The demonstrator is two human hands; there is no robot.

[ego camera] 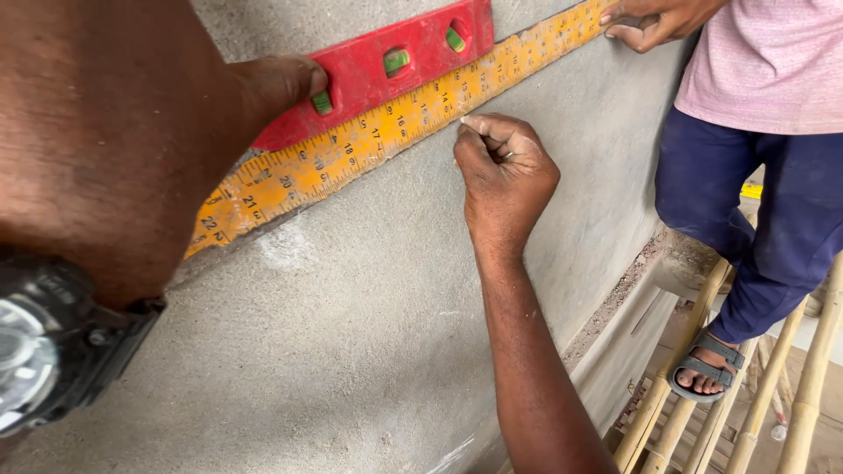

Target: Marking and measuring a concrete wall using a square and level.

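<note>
A: Our left hand (132, 149) presses the red level (386, 66) flat, thumb on it, atop the yellow ruler (351, 149).
B: Our right hand (502, 171), just below that ruler, pinches something too small to tell

- My left hand (114, 132) sits so near the lens that it blurs; its fingers are hidden but for the thumb on the level (378, 66).
- The level's right end runs off the top edge.
- The tape (386, 123) below the level disappears behind my left hand on one side and off the top edge on the other.
- I can't make out what my right hand (502, 171) pinches below the tape: too small.
- The co-worker's hand (654, 19) on the tape is cropped at the top.
</note>
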